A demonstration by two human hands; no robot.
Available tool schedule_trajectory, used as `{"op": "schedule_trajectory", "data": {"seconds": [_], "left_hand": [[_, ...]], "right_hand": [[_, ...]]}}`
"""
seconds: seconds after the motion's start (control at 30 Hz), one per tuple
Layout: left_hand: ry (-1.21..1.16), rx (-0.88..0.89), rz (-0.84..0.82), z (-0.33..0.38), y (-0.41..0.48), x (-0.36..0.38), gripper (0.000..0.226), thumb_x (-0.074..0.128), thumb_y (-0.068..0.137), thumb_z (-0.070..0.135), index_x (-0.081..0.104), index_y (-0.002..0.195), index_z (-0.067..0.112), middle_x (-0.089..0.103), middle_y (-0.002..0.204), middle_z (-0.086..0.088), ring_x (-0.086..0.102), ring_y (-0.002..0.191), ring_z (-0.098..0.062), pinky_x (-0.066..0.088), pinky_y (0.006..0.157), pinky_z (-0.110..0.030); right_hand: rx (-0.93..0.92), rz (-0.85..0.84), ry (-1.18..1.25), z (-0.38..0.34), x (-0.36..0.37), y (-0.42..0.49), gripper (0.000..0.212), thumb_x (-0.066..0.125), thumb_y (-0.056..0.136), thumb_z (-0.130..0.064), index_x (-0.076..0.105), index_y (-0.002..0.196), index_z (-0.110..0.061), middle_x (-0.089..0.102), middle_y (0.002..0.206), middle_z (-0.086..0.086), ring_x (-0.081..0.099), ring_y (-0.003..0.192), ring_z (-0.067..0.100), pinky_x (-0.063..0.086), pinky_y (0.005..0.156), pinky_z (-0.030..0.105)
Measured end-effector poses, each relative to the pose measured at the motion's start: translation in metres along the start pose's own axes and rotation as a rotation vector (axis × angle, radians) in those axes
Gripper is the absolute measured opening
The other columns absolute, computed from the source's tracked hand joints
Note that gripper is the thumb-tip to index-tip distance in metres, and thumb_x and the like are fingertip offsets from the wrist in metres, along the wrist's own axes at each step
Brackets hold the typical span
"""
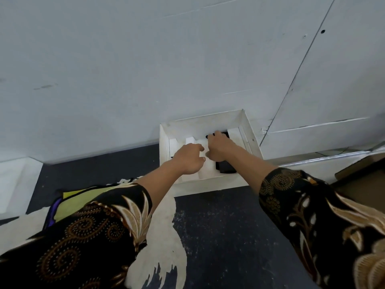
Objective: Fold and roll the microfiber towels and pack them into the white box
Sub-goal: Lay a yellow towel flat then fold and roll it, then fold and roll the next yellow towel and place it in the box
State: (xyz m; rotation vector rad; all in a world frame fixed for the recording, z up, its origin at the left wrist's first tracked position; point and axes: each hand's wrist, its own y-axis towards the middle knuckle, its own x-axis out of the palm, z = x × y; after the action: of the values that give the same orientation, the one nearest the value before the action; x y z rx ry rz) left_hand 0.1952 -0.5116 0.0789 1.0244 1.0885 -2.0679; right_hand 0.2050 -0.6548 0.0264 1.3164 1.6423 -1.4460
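The white box (210, 182) stands open against the white wall, with white ridged dividers inside. A black rolled towel (226, 168) lies in the slot at the box's right side; its far end shows beyond my right hand (218, 148). That hand reaches into the box with fingers curled down over the middle of the black towel. My left hand (190, 158) is beside it over the central dividers, fingers bent; what it touches is hidden beneath it.
A dark table surface (218, 226) with worn pale patches lies in front of the box. A yellow and purple cloth (60, 207) sits at the left under my sleeve. A brown cardboard piece (360, 180) is at the right. White panels (312, 142) run along the wall.
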Motion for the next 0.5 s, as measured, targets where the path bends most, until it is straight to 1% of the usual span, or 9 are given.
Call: {"op": "schedule_trajectory", "data": {"seconds": [0.07,0.17,0.23,0.3,0.37,0.43,0.5], "left_hand": [[-0.018,0.012,0.092,0.001,-0.015,-0.005,0.046,0.051,0.099,0.027,0.045,0.144,0.015,0.05,0.143,-0.007,0.051,0.127,-0.026,0.041,0.104,-0.036],[-0.008,-0.03,0.224,-0.009,-0.044,-0.005,0.047,0.052,0.099,0.031,0.045,0.144,0.02,0.048,0.144,-0.005,0.049,0.128,-0.026,0.037,0.107,-0.041],[0.035,-0.087,0.298,-0.022,-0.065,0.001,0.047,0.053,0.098,0.035,0.044,0.143,0.023,0.046,0.144,-0.004,0.045,0.13,-0.026,0.033,0.108,-0.045],[0.038,-0.13,0.37,-0.041,-0.088,0.01,0.05,0.055,0.096,0.035,0.044,0.143,0.025,0.044,0.144,-0.003,0.042,0.13,-0.026,0.032,0.108,-0.045],[0.007,-0.155,0.434,-0.062,-0.112,0.021,0.052,0.059,0.095,0.033,0.043,0.144,0.024,0.044,0.144,-0.002,0.041,0.131,-0.025,0.032,0.109,-0.045],[-0.023,-0.195,0.46,-0.086,-0.135,0.034,0.056,0.06,0.093,0.035,0.042,0.145,0.023,0.041,0.147,-0.003,0.039,0.134,-0.025,0.032,0.11,-0.046],[-0.052,-0.263,0.433,-0.111,-0.159,0.048,0.059,0.06,0.092,0.036,0.04,0.147,0.023,0.038,0.15,-0.004,0.036,0.136,-0.027,0.033,0.11,-0.046]], "right_hand": [[-0.019,0.079,0.058,-0.008,-0.008,-0.015,0.056,0.059,0.093,-0.034,0.039,0.137,-0.006,0.035,0.141,0.014,0.041,0.126,0.032,0.045,0.094,0.04],[-0.058,0.254,0.081,-0.03,-0.009,-0.05,0.055,0.057,0.094,-0.037,0.041,0.137,-0.009,0.04,0.14,0.013,0.044,0.123,0.031,0.045,0.093,0.041],[-0.097,0.38,0.059,-0.047,0.001,-0.078,0.054,0.055,0.095,-0.039,0.042,0.139,-0.011,0.041,0.142,0.013,0.044,0.124,0.03,0.042,0.097,0.04],[-0.118,0.462,0.083,-0.067,0.015,-0.105,0.053,0.056,0.095,-0.039,0.044,0.139,-0.011,0.041,0.145,0.014,0.041,0.129,0.031,0.036,0.104,0.04],[-0.119,0.527,0.125,-0.089,0.032,-0.13,0.051,0.061,0.093,-0.035,0.049,0.136,-0.01,0.044,0.145,0.016,0.042,0.131,0.032,0.034,0.109,0.04],[-0.128,0.59,0.15,-0.111,0.052,-0.151,0.049,0.068,0.087,-0.029,0.055,0.13,-0.009,0.05,0.14,0.017,0.047,0.128,0.032,0.038,0.108,0.041],[-0.149,0.627,0.173,-0.133,0.075,-0.17,0.045,0.072,0.084,-0.026,0.059,0.123,-0.01,0.054,0.134,0.016,0.049,0.124,0.031,0.044,0.105,0.041]]}}
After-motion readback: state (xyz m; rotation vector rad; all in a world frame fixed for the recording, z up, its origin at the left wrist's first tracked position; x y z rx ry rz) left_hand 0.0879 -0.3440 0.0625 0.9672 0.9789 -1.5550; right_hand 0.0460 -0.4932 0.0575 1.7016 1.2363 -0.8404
